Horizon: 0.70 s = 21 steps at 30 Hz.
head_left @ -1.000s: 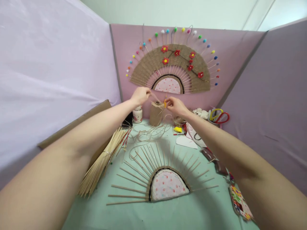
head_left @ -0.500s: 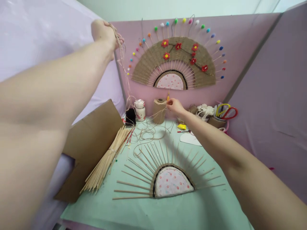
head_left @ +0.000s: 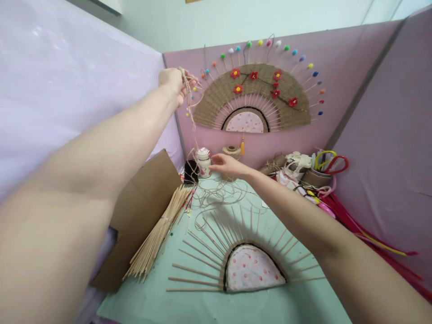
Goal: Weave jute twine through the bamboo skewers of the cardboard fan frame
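My left hand (head_left: 180, 85) is raised before the back wall, its fingers closed on a loop of tan twine (head_left: 191, 112) that hangs down behind the jar. Lower down, my right hand (head_left: 229, 164) reaches across the front of the twine spool (head_left: 231, 149), partly hiding it. The fingers of this hand are apart, with nothing seen between them, beside a white lidded jar (head_left: 204, 164); I cannot tell whether they touch it. Loose twine lies in tangled loops on the table below. Nearer me lies a half-round fan frame (head_left: 253, 268) with thin sticks spreading outward.
A bundle of wooden sticks (head_left: 158, 229) lies at the left against a bent cardboard sheet (head_left: 145, 193). A finished fan (head_left: 216, 101) with red flowers hangs on the pink wall. Scissors (head_left: 337, 165) stand in a holder at the right, above red strips (head_left: 374, 245).
My right hand has moved left and slightly down from the spool toward the jar, its fingers opening. My left hand, still holding twine, is lower and farther right. The view has shifted.
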Tool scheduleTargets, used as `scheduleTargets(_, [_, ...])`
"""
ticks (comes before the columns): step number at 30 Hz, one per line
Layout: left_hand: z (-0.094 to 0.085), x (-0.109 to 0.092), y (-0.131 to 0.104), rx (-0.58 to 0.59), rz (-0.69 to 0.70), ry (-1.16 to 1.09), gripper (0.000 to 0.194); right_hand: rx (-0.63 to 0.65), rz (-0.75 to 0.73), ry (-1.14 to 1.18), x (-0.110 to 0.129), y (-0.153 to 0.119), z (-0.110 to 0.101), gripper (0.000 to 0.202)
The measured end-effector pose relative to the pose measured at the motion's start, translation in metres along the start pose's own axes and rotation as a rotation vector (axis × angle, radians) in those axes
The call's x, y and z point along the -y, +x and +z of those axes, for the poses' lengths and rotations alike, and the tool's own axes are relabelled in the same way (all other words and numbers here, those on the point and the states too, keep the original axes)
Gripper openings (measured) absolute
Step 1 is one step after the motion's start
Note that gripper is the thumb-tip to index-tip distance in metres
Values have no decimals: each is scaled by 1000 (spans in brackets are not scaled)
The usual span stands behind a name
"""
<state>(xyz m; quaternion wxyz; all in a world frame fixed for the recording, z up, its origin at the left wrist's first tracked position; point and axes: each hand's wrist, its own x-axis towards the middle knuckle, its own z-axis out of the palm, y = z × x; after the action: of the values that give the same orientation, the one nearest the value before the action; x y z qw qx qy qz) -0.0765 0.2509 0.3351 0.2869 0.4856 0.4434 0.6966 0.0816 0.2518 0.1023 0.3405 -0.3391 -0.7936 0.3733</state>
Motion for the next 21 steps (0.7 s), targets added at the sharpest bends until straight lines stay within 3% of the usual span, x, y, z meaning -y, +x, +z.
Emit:
scheduleTargets(4, [18, 3, -4, 34, -15, 16, 18, -66, 36, 204, 14, 4, 18, 72])
scheduleTargets(6, [30, 8, -10, 59, -21, 36, 18, -114, 116, 332, 15, 8, 24, 58])
scheduleTargets(8, [43, 15, -20, 142, -26, 77, 20, -136, 218, 449, 13, 10, 27, 28])
scheduleTargets(10, [50, 24, -31, 316, -43, 136, 21, -130, 291, 529, 10, 11, 23, 5])
scheduleTargets(11, [51, 29, -36, 413, -56, 165, 21, -125, 308, 558, 9, 10, 19, 8])
scheduleTargets(14, [41, 50, -43, 592, -20, 353, 26, -139, 342, 664, 3, 3, -3, 14])
scheduleTargets(16, [26, 70, -45, 551, 71, 544, 31, -171, 352, 715, -1, -3, -21, 18])
scheduleTargets(17, [18, 82, -48, 474, 91, 608, 32, -186, 357, 732, -2, -6, -30, 20])
scheduleTargets(18, [11, 95, -53, 387, 71, 677, 31, -202, 359, 744, -4, -9, -37, 22])
scheduleTargets(19, [5, 107, -61, 379, 15, 728, 30, -216, 361, 749, -5, -11, -44, 24])
scheduleTargets(21, [-2, 131, -85, 559, -135, 761, 29, -239, 361, 740, -7, -16, -52, 25])
